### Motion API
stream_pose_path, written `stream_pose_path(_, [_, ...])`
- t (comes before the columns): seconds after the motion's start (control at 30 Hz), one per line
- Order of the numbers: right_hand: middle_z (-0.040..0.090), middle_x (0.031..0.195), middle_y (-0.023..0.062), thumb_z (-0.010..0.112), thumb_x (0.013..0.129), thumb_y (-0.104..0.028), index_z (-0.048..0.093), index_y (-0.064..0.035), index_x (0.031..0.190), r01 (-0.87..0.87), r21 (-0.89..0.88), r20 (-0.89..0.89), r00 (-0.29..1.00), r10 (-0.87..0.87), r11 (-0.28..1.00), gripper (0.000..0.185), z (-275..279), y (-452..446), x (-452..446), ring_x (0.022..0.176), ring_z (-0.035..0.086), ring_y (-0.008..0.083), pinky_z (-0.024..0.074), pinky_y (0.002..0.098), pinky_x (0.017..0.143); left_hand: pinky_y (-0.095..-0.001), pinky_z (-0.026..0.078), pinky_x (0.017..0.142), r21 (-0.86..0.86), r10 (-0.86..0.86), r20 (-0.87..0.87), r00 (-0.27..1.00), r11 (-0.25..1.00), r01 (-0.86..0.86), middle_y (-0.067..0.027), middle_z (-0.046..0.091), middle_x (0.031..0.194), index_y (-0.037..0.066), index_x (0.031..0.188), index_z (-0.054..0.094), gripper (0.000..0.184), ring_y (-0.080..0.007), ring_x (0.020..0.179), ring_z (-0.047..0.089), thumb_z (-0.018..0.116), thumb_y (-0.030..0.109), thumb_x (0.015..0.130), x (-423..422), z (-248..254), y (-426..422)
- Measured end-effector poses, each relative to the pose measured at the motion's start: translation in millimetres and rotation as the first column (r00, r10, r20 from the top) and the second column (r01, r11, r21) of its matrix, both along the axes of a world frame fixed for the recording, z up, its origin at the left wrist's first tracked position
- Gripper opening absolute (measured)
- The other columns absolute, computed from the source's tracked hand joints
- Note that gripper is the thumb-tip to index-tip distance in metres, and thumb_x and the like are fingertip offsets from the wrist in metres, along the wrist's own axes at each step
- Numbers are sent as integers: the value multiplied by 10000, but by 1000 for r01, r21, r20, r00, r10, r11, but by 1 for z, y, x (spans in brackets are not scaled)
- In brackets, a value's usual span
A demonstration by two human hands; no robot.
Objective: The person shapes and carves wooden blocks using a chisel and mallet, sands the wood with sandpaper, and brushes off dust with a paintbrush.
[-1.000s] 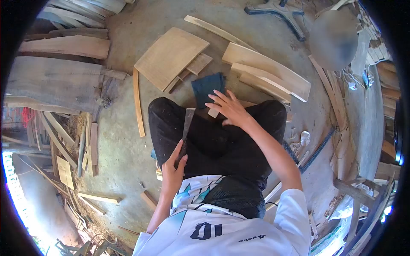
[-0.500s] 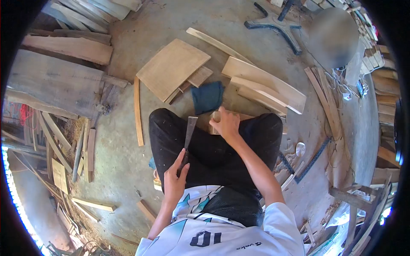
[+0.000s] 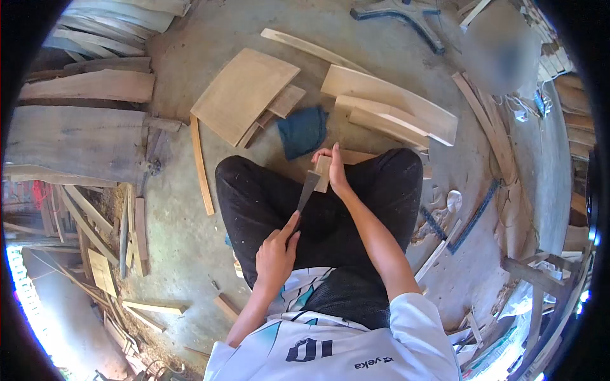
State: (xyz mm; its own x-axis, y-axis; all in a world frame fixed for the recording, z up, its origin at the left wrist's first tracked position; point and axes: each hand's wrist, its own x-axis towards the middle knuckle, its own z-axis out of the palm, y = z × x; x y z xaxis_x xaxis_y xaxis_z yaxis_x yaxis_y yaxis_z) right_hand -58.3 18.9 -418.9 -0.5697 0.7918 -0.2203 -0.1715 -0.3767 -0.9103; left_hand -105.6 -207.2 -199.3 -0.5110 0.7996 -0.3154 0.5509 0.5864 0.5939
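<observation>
My left hand is wrapped round the dark handle of a flat metal chisel, its blade pointing up and to the right. The blade's end lies against or just over a small wooden block. That block is held by my right hand, whose fingers curl round its far end and right side. Both hands are above my lap, between my bent knees. Just beyond the block a folded dark blue cloth lies on the floor.
A square wooden panel rests on smaller pieces at the upper left. Long boards lie at the upper right. A thin strip is left of my knee. Stacked planks line the left side; a black metal base stands far ahead.
My right hand first reached over the block, then took hold of it and drew it upright. My left hand has moved right and tilted the chisel toward the block.
</observation>
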Motion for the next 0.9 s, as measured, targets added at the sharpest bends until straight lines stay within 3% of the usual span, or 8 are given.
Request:
stream_pose_path(0.1, [629,745,31,149,1044,-543,597,-53,735,5,-8,-30,1000,-6,1000,733,-11,3,-2,728,577,151,415,309,774,-485,505,676,-22,3,-68,998,1000,-5,-184,612,797,252,1369,580,415,-392,746,642,591,206,957,4,-3,14])
stream_pose_path(0.17, [651,769,30,157,1055,-458,588,-59,742,55,272,233,965,-121,961,666,0,-3,-5,790,598,180,346,366,928,-483,504,668,-25,10,-89,996,1000,-13,-186,610,790,250,1365,584,413,-391,735,641,593,200,955,5,-4,13])
stream_pose_path(0.2, [675,795,33,155,1052,-391,603,-58,773,40,637,376,856,-355,770,624,-2,-12,-9,836,612,200,246,408,1016,-482,501,663,9,25,-89,996,1000,-24,-184,606,781,251,1363,587,413,-388,724,639,597,196,953,1,-6,11])
stream_pose_path(0.23, [675,795,33,155,1052,-391,603,-58,773,43,629,379,854,-355,776,624,-5,-11,-9,836,612,200,246,408,1016,-481,499,658,45,41,-91,995,998,-37,-183,603,772,251,1361,589,414,-384,712,637,600,193,952,-2,-7,10])
stream_pose_path(0.33, [688,810,21,169,1035,-341,626,-81,797,-19,138,166,986,-4,990,577,-11,-3,-9,823,614,185,228,403,996,-478,492,654,-17,0,-77,997,1000,-2,-172,599,768,261,1363,586,417,-379,707,632,603,194,952,-8,3,4])
stream_pose_path(0.73, [682,896,7,170,1011,-295,659,-147,898,-136,290,358,934,24,947,523,-20,-7,-13,908,580,198,241,400,905,-474,488,641,-115,-50,-113,992,993,37,-169,580,760,265,1363,588,403,-374,691,625,590,196,966,-8,6,3])
stream_pose_path(0.8, [601,723,45,217,1024,-354,557,-34,743,-16,426,256,961,-103,905,544,-19,-11,-13,714,561,152,427,308,768,-476,488,639,-132,-65,-120,991,990,49,-171,579,758,262,1363,589,399,-373,687,625,587,198,968,-9,7,3])
stream_pose_path(0.9, [605,733,44,206,1028,-364,560,-34,759,-56,408,261,964,-58,912,553,-14,-10,-13,717,563,154,426,316,775,-475,488,634,-100,-78,-141,987,993,64,-168,574,746,258,1367,585,404,-369,674,622,587,193,968,-11,1,17])
